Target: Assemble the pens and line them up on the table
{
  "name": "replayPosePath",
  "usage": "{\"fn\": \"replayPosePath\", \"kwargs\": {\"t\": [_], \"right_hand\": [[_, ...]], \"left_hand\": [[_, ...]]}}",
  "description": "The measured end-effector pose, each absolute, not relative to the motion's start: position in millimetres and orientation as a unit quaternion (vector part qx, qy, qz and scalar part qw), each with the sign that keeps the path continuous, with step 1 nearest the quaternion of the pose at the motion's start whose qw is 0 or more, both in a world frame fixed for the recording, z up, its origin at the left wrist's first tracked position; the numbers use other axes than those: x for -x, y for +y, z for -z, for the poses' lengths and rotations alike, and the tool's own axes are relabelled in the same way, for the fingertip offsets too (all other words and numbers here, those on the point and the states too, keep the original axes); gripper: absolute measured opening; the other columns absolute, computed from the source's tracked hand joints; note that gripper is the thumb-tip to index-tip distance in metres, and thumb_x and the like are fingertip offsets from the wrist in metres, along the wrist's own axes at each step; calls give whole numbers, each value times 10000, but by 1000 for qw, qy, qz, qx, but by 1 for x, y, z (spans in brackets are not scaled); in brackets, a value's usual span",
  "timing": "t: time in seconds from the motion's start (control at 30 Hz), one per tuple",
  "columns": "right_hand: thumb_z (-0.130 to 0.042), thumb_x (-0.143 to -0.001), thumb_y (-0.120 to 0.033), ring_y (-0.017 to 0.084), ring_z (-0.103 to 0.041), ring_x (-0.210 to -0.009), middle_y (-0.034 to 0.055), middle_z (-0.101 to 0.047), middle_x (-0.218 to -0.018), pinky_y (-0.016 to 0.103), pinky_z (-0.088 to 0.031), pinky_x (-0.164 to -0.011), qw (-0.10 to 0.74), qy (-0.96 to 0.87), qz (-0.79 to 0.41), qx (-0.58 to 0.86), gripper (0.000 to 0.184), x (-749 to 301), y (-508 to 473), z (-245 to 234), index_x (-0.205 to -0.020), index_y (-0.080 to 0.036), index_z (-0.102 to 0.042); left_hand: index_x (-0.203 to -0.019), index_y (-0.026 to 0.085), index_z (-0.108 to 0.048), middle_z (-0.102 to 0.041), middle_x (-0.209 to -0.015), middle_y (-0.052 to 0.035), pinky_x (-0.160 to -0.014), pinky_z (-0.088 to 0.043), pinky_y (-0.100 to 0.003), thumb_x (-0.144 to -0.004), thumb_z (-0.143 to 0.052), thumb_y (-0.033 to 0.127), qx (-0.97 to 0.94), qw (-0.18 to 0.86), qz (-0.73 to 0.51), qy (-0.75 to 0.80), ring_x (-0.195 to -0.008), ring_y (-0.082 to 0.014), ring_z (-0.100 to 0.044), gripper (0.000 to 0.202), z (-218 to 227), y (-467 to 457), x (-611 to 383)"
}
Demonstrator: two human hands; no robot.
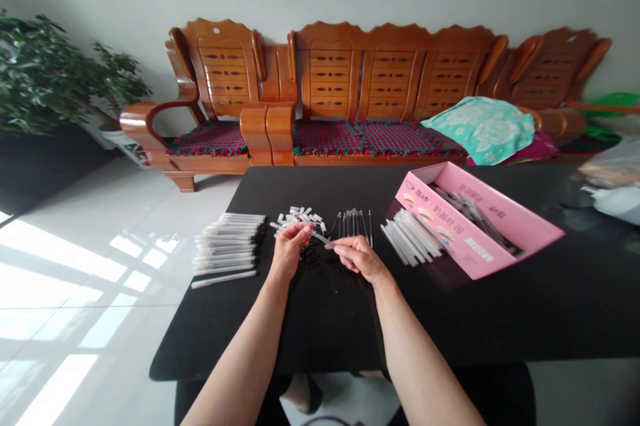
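Above the middle of the black table, my left hand [291,247] pinches one end of a slim, pale pen barrel [324,240]. My right hand [363,258] has its fingers closed on the other end. Whether a refill sits inside the barrel is too small to tell. Just behind my left hand lies a heap of white pen caps [301,215], with small black pieces [311,257] partly hidden under my hands. Dark-tipped pen refills [356,221] lie behind my right hand. To its right is a bundle of translucent white barrels [411,239].
White pens [229,244] with black ends lie in a row at the table's left. A pink cardboard box [457,239] holding dark, slender items stands at the right, near a plastic bag [617,179]. Beyond the black table [330,339] is a wooden sofa [333,73].
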State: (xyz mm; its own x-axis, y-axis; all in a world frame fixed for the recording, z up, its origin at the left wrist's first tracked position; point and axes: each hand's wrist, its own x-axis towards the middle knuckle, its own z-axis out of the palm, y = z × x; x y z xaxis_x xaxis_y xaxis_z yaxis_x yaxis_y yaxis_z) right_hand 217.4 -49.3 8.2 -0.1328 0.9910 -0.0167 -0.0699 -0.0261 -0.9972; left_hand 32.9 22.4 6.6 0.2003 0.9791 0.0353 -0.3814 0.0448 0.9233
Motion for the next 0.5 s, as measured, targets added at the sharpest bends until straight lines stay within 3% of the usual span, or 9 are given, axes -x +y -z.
{"fn": "replayPosePath", "kwargs": {"t": [0.17, 0.4, 0.5], "right_hand": [[-616, -828, -386, 48, -277, -333, -83, -407, -398, 182, -175, -333, 481, -514, -546, 454, 396, -217, -49, -8, -1052, -81, -731], [-615, -842, -380, 48, -272, -335, -91, -387, -396, 183, -171, -340, 482, -519, -539, 456, 383, -216, -50, -9, -1060, -87, -729], [-620, -841, -387, 46, -282, -347, -89, -387, -408, 182, -167, -349, 477, -523, -537, 458, 370, -214, -50, -12, -1031, -91, -735]], "left_hand": [[-835, 162, -772, -678, -758, -27, -532, -369, -214, -697, -785, 344, -521, 578, -516, 358, -562, -81, -463, 229, -15, 17, -34], [-984, 142, -746, -592, -607, 5, -506, -361, -204, -754, -730, 438, -508, 619, -487, 348, -506, -80, -471, 375, -15, 14, -36], [-885, 131, -738, -571, -572, 8, -450, -323, -193, -770, -702, 483, -513, 623, -471, 357, -455, -68, -446, 372, -9, 14, -39]]}}
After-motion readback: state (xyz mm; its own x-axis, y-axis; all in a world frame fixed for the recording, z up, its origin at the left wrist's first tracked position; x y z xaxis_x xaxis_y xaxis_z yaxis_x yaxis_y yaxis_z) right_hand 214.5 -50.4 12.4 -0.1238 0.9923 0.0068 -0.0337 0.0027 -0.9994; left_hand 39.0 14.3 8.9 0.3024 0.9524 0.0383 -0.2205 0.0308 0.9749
